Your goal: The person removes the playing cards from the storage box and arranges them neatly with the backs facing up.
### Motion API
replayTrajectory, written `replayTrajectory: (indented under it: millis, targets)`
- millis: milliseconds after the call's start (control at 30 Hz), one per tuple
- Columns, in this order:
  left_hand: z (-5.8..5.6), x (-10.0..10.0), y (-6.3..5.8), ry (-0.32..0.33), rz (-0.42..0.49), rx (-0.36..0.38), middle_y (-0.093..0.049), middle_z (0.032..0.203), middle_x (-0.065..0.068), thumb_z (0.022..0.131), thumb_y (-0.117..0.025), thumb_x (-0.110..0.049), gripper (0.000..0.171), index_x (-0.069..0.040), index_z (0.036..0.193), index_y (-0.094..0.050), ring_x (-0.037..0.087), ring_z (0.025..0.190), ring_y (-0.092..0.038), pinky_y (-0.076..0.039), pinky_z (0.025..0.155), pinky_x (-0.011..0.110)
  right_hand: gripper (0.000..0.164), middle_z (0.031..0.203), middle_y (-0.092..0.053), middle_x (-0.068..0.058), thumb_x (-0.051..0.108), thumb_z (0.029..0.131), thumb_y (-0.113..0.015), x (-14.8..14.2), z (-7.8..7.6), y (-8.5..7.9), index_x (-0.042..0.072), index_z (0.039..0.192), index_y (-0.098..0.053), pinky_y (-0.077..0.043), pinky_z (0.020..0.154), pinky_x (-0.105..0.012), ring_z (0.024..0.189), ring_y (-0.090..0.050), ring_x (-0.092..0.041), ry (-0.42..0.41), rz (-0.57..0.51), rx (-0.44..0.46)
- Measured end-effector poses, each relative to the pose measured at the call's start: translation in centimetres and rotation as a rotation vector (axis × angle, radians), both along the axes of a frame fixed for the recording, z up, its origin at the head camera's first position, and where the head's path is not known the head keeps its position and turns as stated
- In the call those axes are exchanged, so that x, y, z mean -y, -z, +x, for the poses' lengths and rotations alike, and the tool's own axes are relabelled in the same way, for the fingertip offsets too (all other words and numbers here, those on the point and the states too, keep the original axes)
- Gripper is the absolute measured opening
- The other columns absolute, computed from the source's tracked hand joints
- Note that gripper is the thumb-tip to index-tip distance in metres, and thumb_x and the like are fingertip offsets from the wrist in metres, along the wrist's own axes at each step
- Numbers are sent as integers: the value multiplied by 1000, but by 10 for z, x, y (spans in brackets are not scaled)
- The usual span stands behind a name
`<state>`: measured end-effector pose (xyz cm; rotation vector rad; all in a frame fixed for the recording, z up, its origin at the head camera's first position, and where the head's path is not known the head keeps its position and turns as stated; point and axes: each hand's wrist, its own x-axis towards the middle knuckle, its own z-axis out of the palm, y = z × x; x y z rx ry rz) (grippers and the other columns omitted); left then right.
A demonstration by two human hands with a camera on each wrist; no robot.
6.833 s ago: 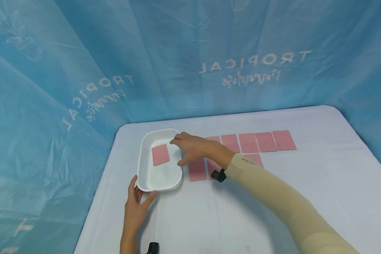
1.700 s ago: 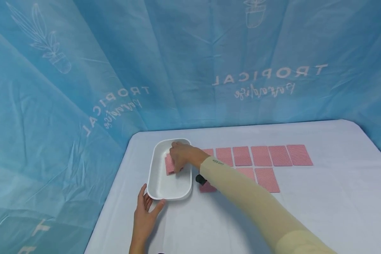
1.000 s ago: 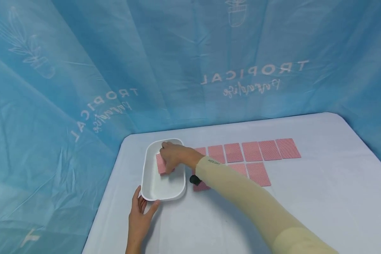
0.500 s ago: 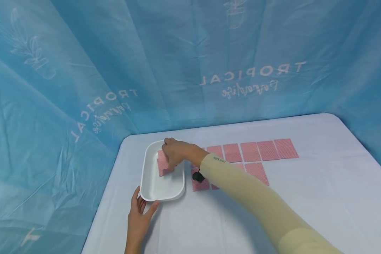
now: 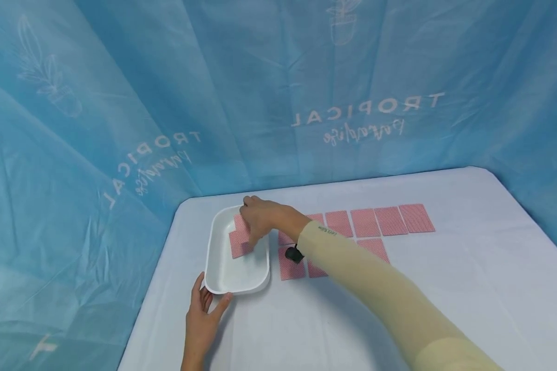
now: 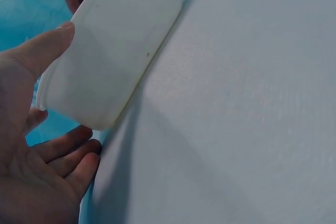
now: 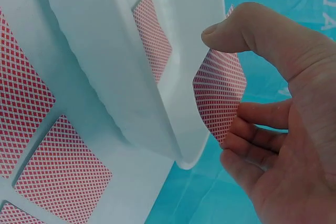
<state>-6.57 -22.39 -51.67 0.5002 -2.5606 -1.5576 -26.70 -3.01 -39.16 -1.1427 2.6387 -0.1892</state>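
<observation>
In the head view my right hand (image 5: pixel 261 219) pinches a playing card (image 5: pixel 241 224), its patterned red back up, over the far part of a white plastic tray (image 5: pixel 235 275). The right wrist view shows this held card (image 7: pixel 223 90) bent between thumb and fingers, raised off the tray floor. Another red-backed card (image 5: pixel 239 247) lies in the tray, partly overlapped by the hand. My left hand (image 5: pixel 200 317) holds the tray's near left corner. In the left wrist view, its thumb (image 6: pixel 50 45) touches the rim and its fingers (image 6: pixel 73 150) sit around the corner.
Two rows of face-down cards lie right of the tray, the far row (image 5: pixel 364 222) longer than the near row (image 5: pixel 291 263). My right sleeve (image 5: pixel 380 283) hides some of them. A white cloth (image 5: pixel 283 324) covers the table; blue curtains (image 5: pixel 260 103) hang behind and at left.
Over the last second my right hand has moved up and rightward, drawing a card off the one in the tray. The left hand stays at the tray corner.
</observation>
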Motion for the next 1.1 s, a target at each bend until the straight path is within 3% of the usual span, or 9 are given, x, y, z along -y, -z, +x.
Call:
replayTrajectory:
  millis: [233, 433, 933, 1100]
  targets:
    - [1, -2, 0, 15, 6, -24, -39, 145, 14, 80, -78, -38, 95, -23, 154, -20, 27, 134, -39, -34, 110, 35, 61, 105, -44, 1, 43, 68, -81, -9, 1, -1, 10, 114, -58, -46, 77, -24, 99, -41, -14, -2, 2, 22]
    - [2, -1, 2, 7, -7, -27, -40, 145, 15, 79, -78, -44, 97, -22, 153, -20, 28, 133, -39, -35, 109, 36, 58, 104, -43, 1, 40, 68, -79, -16, 3, -2, 11, 113, -57, -47, 74, -25, 98, -40, -15, 17, 3, 22]
    - [0, -4, 0, -30, -38, 8, -39, 146, 16, 78, -78, -44, 98, -21, 154, -20, 30, 133, -39, -35, 109, 36, 65, 107, -43, 0, 38, 67, -79, -29, 5, 3, 6, 119, -56, -47, 77, -25, 98, -40, -15, -34, -12, -10]
    - [-1, -4, -2, -43, -42, 9, -39, 147, 14, 73, -78, -53, 103, -22, 153, -21, 30, 133, -39, -37, 108, 36, 67, 110, -42, 1, 39, 67, -79, -34, 6, 6, 7, 121, -56, -47, 80, -25, 100, -39, -15, -35, -11, -21]
